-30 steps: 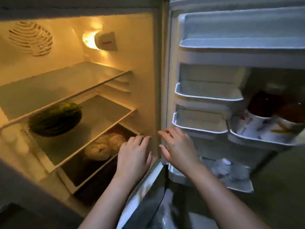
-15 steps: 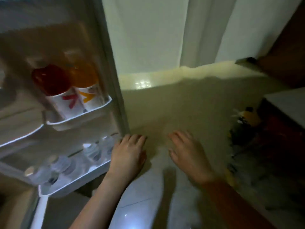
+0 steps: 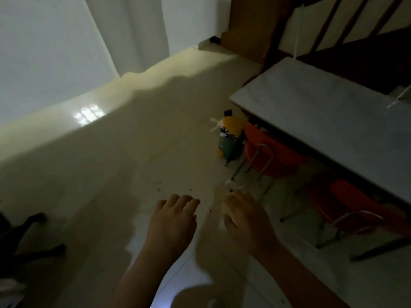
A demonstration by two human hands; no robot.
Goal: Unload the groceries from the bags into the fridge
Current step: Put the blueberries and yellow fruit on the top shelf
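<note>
Both of my hands hover over the pale tiled floor with nothing in them. My left hand point(image 3: 173, 221) is palm down, its fingers loosely extended. My right hand point(image 3: 246, 221) is a little blurred, fingers relaxed and slightly bent. A grocery bag point(image 3: 230, 138) with yellow and green packages stands on the floor ahead to the right, beside the table, well beyond my hands. The fridge is out of view.
A grey-topped table point(image 3: 322, 112) fills the right side, with red stools point(image 3: 273, 158) on metal legs tucked under it. White curtains point(image 3: 66, 41) hang at the back left. Dark chair legs point(image 3: 33, 241) show at the left edge.
My view has swung right, away from the open fridge and its door shelves to the floor and the table. Both hands stayed empty and moved along in front of me.
</note>
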